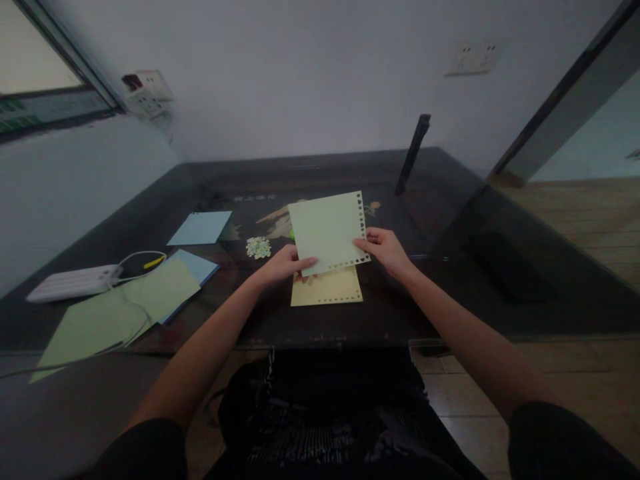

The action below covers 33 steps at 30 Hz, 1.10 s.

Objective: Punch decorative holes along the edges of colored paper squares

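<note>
Two hands hold one pale green sheet (pixel 327 230) over a dark table (pixel 500 220): our left hand (pixel 285 265) pinches its lower left corner, thumb on top, and our right hand (pixel 385 248) grips the lower right edge, fingers closed on the paper. We see the sheet tilted up toward us and turned slightly, its left edge leaning away to the left, its top edge rising toward the right. It is nearly square, so we cannot name a long axis. Punched holes run down its right edge and along the bottom; their shapes are too small to read.

Beneath it lies a yellow sheet (pixel 327 290), flat on the table, its upper part hidden by the green one and by our left hand. A punched row shows along its lower edge.

Just left sits a small heap of confetti (pixel 259 247). Farther left we make out a blue sheet (pixel 200 228), a second blue sheet (pixel 200 265) partly covered by a larger green sheet (pixel 115 313), and a white device (pixel 73 282) with a cable (pixel 135 257). A dark stick (pixel 413 155) leans at the far edge; we cannot tell what it is. Dim light blurs the tabletop's pattern.
</note>
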Each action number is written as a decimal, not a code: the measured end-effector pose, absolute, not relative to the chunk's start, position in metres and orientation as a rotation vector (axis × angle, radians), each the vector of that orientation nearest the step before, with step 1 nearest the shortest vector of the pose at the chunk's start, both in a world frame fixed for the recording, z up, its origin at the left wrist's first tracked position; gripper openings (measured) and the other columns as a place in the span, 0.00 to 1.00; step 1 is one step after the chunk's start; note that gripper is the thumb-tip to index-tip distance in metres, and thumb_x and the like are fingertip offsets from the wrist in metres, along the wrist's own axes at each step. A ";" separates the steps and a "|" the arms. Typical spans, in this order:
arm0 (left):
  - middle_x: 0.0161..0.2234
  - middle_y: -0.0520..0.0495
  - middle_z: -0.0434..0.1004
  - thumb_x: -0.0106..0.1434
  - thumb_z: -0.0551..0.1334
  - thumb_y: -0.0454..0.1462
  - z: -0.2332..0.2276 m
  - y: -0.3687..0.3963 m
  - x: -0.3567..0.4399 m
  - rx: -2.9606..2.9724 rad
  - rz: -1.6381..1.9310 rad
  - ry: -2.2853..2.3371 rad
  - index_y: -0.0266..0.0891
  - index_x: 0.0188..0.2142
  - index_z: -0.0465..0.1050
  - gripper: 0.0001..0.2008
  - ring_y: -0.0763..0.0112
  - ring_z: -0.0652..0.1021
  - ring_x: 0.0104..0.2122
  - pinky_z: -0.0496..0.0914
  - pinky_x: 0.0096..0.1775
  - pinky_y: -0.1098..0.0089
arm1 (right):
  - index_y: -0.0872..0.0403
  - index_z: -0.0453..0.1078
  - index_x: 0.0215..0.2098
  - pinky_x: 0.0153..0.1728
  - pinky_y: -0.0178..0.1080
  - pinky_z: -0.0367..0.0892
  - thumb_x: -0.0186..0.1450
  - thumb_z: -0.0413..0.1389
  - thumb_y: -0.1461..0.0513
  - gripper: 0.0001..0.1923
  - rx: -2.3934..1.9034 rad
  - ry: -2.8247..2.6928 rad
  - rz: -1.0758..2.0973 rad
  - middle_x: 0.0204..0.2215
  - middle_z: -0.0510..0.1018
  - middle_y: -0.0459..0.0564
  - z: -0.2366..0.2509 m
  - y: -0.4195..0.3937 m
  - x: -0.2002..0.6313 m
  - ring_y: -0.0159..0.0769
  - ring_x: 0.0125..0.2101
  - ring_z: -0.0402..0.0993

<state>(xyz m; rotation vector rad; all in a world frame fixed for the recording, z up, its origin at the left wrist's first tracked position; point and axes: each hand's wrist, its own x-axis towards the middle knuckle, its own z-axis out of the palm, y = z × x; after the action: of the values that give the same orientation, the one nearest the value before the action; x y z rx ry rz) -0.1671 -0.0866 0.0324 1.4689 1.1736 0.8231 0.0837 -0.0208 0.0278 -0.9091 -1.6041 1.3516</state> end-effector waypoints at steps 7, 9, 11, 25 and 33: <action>0.19 0.43 0.76 0.54 0.65 0.42 0.032 -0.087 -0.167 1.498 0.771 1.179 0.34 0.25 0.76 0.11 0.72 0.72 0.17 0.67 0.20 0.73 | 0.54 0.72 0.31 0.34 0.43 0.70 0.54 0.62 0.54 0.12 -0.912 -1.612 1.343 0.30 0.79 0.50 0.030 -0.023 0.083 0.36 0.29 0.74; 0.21 0.42 0.77 0.53 0.66 0.40 0.029 -0.086 -0.166 1.486 0.787 1.186 0.35 0.26 0.76 0.09 0.72 0.73 0.18 0.68 0.21 0.73 | 0.54 0.72 0.31 0.33 0.43 0.70 0.54 0.62 0.54 0.12 -0.914 -1.610 1.338 0.29 0.79 0.50 0.030 -0.023 0.083 0.36 0.29 0.73; 0.24 0.42 0.79 0.52 0.66 0.39 0.028 -0.087 -0.164 1.469 0.804 1.181 0.35 0.29 0.76 0.08 0.72 0.74 0.18 0.69 0.22 0.72 | 0.53 0.72 0.31 0.33 0.43 0.70 0.54 0.61 0.54 0.12 -0.931 -1.617 1.317 0.29 0.79 0.50 0.030 -0.023 0.083 0.36 0.29 0.73; 0.21 0.45 0.76 0.55 0.64 0.43 0.032 -0.076 -0.158 1.244 1.284 1.283 0.33 0.25 0.72 0.13 0.81 0.62 0.14 0.56 0.17 0.76 | 0.54 0.70 0.29 0.25 0.35 0.64 0.59 0.54 0.49 0.17 -0.931 -1.696 1.114 0.22 0.74 0.47 0.034 -0.018 0.085 0.30 0.21 0.66; 0.22 0.50 0.74 0.51 0.67 0.37 0.058 -0.056 -0.127 0.817 1.529 0.990 0.33 0.30 0.71 0.09 0.84 0.63 0.16 0.57 0.18 0.78 | 0.55 0.71 0.29 0.29 0.38 0.65 0.59 0.55 0.57 0.09 -1.116 -2.020 0.886 0.25 0.76 0.50 0.038 0.007 0.082 0.34 0.24 0.71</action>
<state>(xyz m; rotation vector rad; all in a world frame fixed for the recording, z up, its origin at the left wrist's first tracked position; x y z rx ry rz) -0.1266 -0.0565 0.0576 0.8174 0.9903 1.5285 0.0824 0.0070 0.0382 -1.1163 -2.0199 0.8859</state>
